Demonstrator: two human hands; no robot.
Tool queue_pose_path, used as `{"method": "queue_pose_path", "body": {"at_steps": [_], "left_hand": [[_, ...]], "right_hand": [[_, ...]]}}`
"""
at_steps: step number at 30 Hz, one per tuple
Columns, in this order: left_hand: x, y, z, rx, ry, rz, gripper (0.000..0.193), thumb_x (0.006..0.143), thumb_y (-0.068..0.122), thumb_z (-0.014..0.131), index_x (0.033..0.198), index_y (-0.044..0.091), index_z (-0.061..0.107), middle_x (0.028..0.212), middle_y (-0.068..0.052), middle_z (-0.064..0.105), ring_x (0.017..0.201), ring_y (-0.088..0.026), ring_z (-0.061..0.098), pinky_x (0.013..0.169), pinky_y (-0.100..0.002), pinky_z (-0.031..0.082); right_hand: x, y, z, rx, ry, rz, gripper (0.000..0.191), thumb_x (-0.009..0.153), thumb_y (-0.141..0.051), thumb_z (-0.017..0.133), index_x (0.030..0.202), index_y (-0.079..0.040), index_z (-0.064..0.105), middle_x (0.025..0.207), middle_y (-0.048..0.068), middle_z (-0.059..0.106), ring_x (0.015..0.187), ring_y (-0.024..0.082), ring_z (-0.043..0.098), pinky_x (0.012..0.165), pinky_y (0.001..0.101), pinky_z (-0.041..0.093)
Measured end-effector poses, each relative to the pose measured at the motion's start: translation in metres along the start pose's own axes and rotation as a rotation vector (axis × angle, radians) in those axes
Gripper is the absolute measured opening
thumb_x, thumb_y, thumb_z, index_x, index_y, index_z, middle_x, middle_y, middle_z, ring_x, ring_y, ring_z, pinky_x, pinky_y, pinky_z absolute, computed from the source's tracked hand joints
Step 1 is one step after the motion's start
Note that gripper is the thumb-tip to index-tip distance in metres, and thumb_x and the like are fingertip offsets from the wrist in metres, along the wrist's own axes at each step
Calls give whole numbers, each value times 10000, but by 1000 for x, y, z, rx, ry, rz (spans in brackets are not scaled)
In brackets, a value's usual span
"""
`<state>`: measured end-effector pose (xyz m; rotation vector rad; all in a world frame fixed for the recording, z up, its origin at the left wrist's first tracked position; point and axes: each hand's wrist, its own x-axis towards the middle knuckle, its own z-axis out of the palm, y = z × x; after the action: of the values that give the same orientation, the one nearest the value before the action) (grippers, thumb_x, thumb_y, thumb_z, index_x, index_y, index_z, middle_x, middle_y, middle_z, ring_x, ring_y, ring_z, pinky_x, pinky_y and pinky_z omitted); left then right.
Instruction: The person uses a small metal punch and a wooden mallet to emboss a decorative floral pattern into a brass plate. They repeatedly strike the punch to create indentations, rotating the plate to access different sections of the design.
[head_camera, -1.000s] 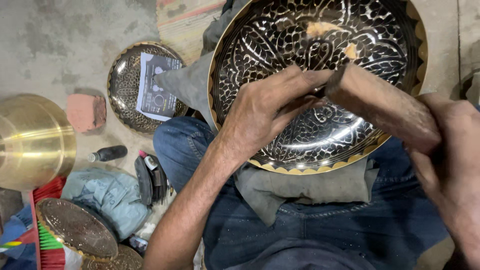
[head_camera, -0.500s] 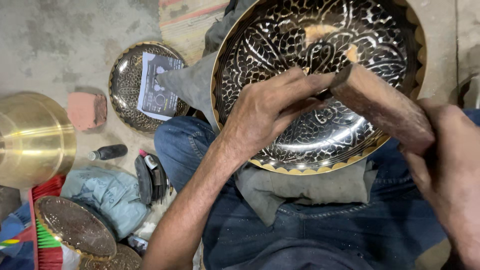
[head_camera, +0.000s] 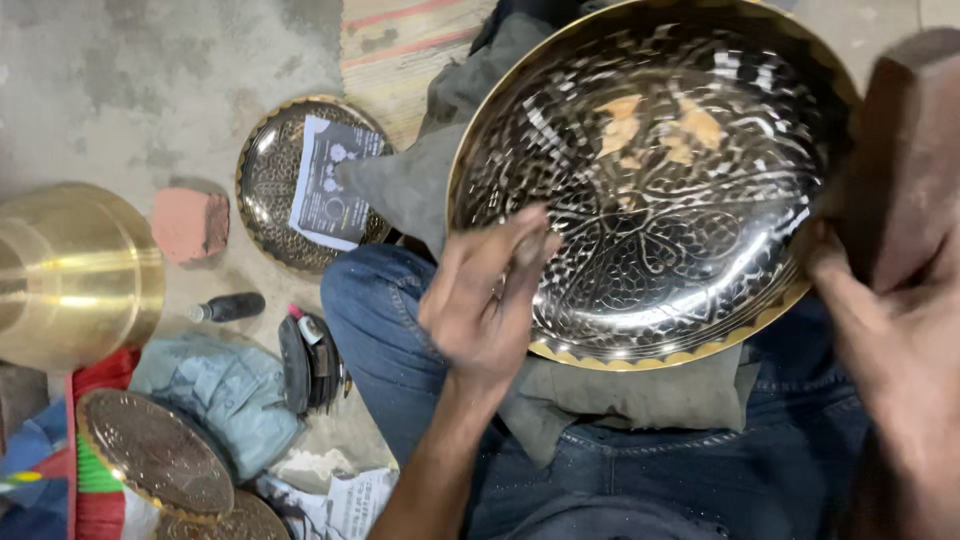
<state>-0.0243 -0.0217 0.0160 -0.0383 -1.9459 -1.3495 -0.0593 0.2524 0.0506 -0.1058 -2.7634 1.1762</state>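
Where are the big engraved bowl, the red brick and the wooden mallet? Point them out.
engraved bowl (head_camera: 650, 260): head view, patterned inner floor.
red brick (head_camera: 188, 224): head view, top face.
wooden mallet (head_camera: 900, 150): head view, dark block's side.

My left hand (head_camera: 485, 300) is smeared with motion blur, so I cannot tell whether its fingers pinch a small tool against the engraved brass bowl (head_camera: 640, 190). The bowl's pattern is blurred too, and its top rim runs off the frame. My right hand (head_camera: 900, 340) is cut by the right edge; the wooden block (head_camera: 905, 150) it grips hides the bowl's right rim. The brass pot (head_camera: 70, 270) is clipped at the left, and the lower plates (head_camera: 160, 455) by the bottom edge.
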Motion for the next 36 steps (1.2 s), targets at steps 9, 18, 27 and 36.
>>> {"method": "queue_pose_path", "body": {"at_steps": [9,18,27,36], "left_hand": [[56,-26,-3,183,-319,176,443,1049,114,770,1439,238,602,1032,44,703,892,-76,724,833,-202,674],[17,12,25,44,-186,-202,274,1001,88,734,1261,48,659,1203,-140,737,1043,-213,775,811,-266,694],[3,15,35,-125,-58,-274,273,1074,41,635,1345,58,608,1252,-124,700,1123,-218,772,915,-306,707],[-9,17,40,113,-39,-274,326,1046,31,596,1368,0,558,1173,-147,719,1038,-237,762,862,-328,675]], "right_hand": [[-49,-10,2,131,-198,169,365,945,-122,748,1255,7,604,1025,81,719,914,108,644,797,262,523],[-32,0,-15,-340,-219,89,388,909,-126,845,1182,53,636,862,160,694,744,221,592,673,344,513],[14,-7,-22,86,-226,-384,537,954,-168,635,1416,26,440,1300,136,585,1172,220,631,971,334,562],[65,-110,-13,-1017,-224,-862,531,821,-221,778,1322,-101,650,1055,92,673,963,246,654,884,374,551]]}}
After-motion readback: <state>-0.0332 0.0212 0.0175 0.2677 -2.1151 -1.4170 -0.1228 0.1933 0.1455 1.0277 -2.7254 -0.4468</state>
